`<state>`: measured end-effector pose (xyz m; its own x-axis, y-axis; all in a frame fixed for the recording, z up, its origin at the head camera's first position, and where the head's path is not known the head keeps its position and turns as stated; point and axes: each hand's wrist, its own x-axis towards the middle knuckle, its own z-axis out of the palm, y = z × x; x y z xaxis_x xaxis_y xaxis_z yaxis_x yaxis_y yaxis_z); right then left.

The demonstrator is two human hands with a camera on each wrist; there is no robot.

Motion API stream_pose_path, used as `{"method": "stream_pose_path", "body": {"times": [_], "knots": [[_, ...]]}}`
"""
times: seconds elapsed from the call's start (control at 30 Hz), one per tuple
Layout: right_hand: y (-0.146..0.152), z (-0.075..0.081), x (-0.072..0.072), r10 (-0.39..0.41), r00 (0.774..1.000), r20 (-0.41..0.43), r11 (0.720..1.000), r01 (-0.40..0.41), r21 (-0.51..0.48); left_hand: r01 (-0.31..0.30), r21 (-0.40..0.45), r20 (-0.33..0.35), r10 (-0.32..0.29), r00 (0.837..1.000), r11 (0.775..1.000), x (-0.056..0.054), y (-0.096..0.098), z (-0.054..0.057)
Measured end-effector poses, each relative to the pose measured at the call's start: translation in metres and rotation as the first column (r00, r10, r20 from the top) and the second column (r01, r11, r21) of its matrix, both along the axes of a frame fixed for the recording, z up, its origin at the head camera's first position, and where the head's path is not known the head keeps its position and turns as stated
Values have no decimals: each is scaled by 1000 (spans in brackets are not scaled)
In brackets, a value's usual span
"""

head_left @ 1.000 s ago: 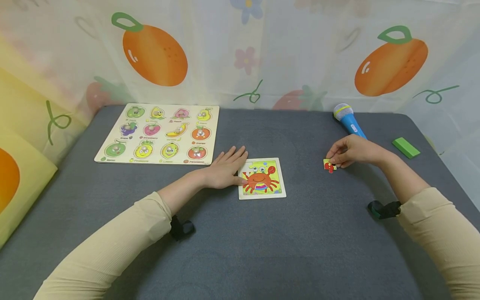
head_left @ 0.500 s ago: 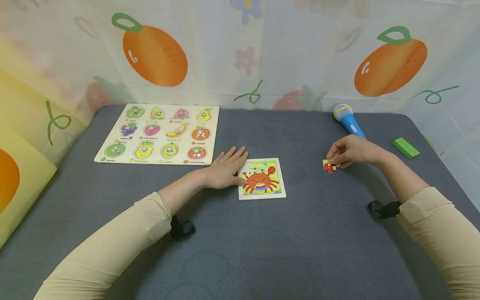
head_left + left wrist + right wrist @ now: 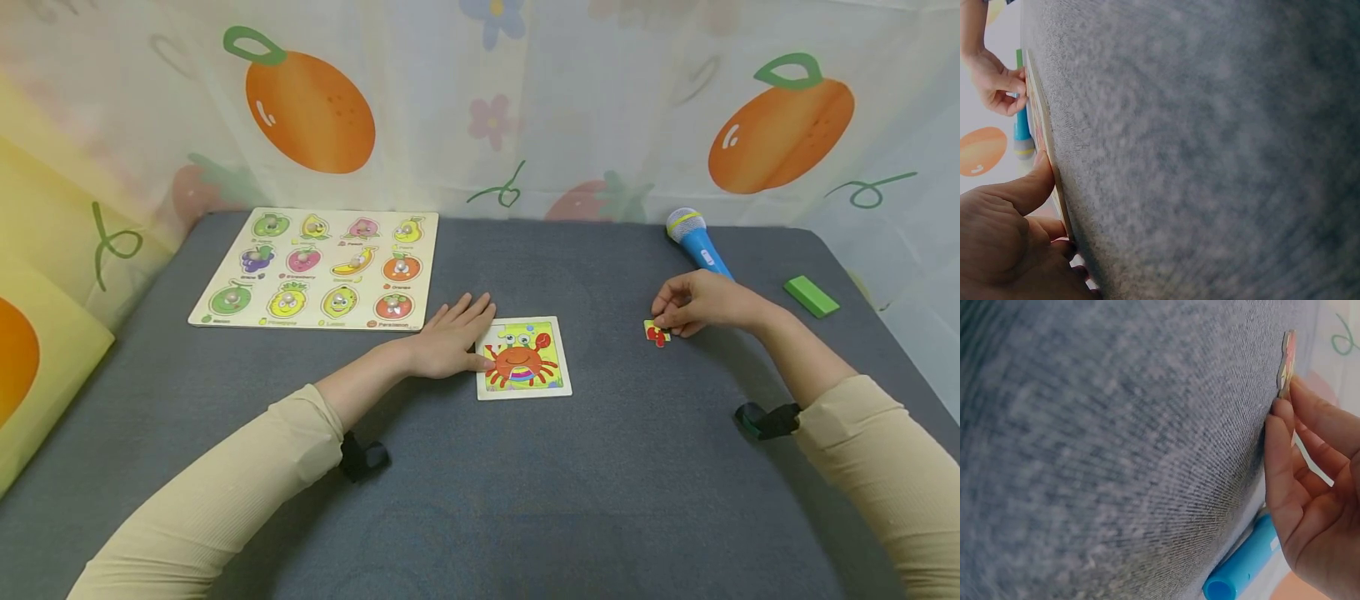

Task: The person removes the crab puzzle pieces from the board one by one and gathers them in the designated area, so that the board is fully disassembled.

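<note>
A square crab jigsaw puzzle (image 3: 525,367) in a pale frame lies flat at the middle of the table. My left hand (image 3: 453,337) rests against its left side with the fingers spread and straight, the thumb lying over the frame's edge. At the upper left of the puzzle a paler patch shows. Well to the right, my right hand (image 3: 701,304) pinches a small red and yellow puzzle piece (image 3: 657,334) between thumb and fingers. In the right wrist view that piece (image 3: 1287,359) is seen nearly edge-on at the fingertips, close to the tabletop.
A wooden fruit peg board (image 3: 318,268) lies at the back left. Behind the right hand is a blue toy microphone (image 3: 703,243), and a green block (image 3: 812,296) lies farther right. A fruit-printed curtain (image 3: 577,108) hangs along the table's back edge.
The right hand and its puzzle piece have shifted very slightly left. My left hand and the crab puzzle stay where they were.
</note>
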<state>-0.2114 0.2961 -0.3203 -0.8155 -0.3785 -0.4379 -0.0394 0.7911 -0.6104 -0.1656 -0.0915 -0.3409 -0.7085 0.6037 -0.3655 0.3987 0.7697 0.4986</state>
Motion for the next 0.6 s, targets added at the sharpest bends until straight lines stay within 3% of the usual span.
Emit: {"method": "stream_pose_path", "body": {"times": [0.3, 0.6], "knots": [[-10, 3, 3, 23, 990, -140, 999, -18, 38, -3, 10, 5, 3, 1000, 1000, 0, -1, -1], [-27, 5, 5, 38, 979, -199, 999, -40, -7, -2, 9, 3, 1, 1000, 1000, 0, -1, 0]]}}
